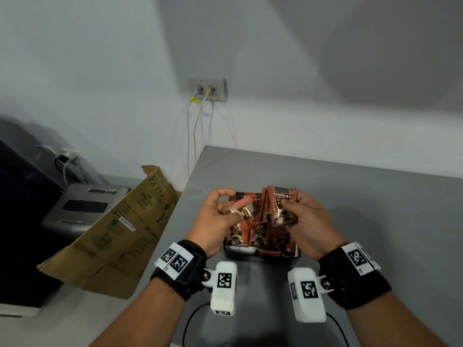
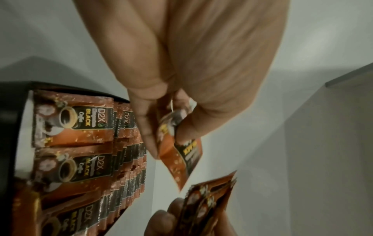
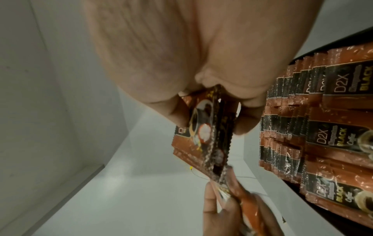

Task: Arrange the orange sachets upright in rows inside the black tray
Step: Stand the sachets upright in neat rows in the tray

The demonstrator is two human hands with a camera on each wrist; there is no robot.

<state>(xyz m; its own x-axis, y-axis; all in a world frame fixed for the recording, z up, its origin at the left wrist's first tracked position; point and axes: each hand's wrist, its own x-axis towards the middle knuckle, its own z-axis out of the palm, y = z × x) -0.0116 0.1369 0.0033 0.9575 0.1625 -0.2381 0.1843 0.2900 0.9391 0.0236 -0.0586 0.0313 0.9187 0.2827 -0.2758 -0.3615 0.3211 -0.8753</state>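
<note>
**A:** From the head camera, what shows near the grey table's (image 1: pixel 350 196) front edge?

**B:** The black tray (image 1: pixel 298 254), packed with upright orange sachets (image 1: pixel 260 236). Above it the left hand (image 1: pixel 213 221) pinches a single sachet (image 1: pixel 241 209); the right hand (image 1: pixel 308 221) grasps a small bundle (image 1: pixel 280 206).

**A:** The left wrist view?

**B:** Thumb and fingers (image 2: pixel 147 127) pinch the single sachet's (image 2: pixel 181 159) end, with the tray's rows (image 2: pixel 80 151) alongside.

**A:** The right wrist?

**B:** Fingers (image 3: pixel 242 121) clamp the bundle (image 3: pixel 206 135) edge-on, beside the filled tray (image 3: pixel 322 127).
</note>
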